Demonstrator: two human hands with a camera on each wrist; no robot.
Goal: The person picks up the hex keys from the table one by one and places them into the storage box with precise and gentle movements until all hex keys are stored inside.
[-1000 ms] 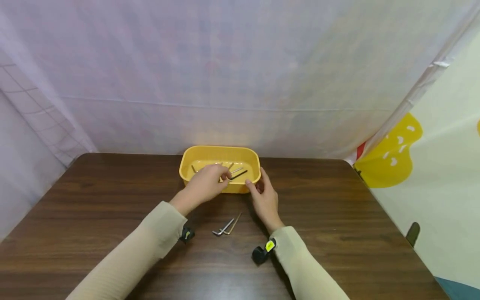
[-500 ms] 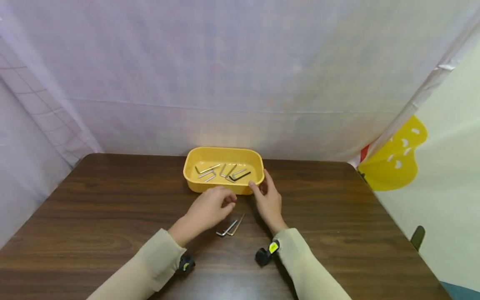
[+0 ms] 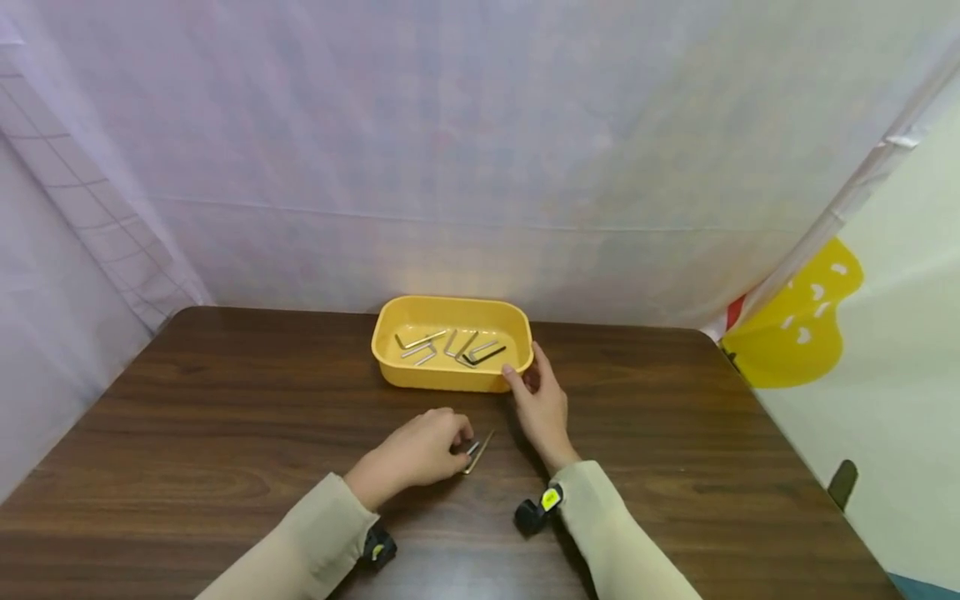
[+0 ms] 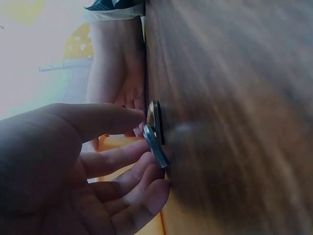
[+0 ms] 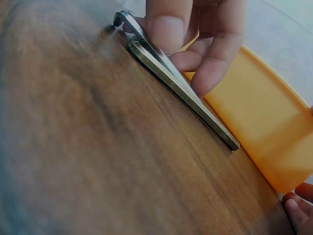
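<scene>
Two hex keys (image 3: 478,451) lie side by side on the brown table (image 3: 225,433), just in front of a yellow tray (image 3: 420,377). My left hand (image 3: 463,440) has come down on them, with its thumb and curled fingers pinching the bent end of the silver hex key (image 5: 131,25). The left wrist view shows that bent end (image 4: 154,144) between thumb and fingers. Several more hex keys (image 3: 450,346) lie inside the tray. My right hand (image 3: 523,372) rests at the tray's near right corner, thumb and forefinger touching its wall.
A pale curtain hangs behind the table's far edge. To the right is a wall with a yellow shape (image 3: 795,329). The tray (image 5: 264,127) sits a short way behind the keys, with bare tabletop on both sides.
My left hand left the tray, drew back towards me and dropped onto the two hex keys on the table. The right hand stayed at the tray's corner.
</scene>
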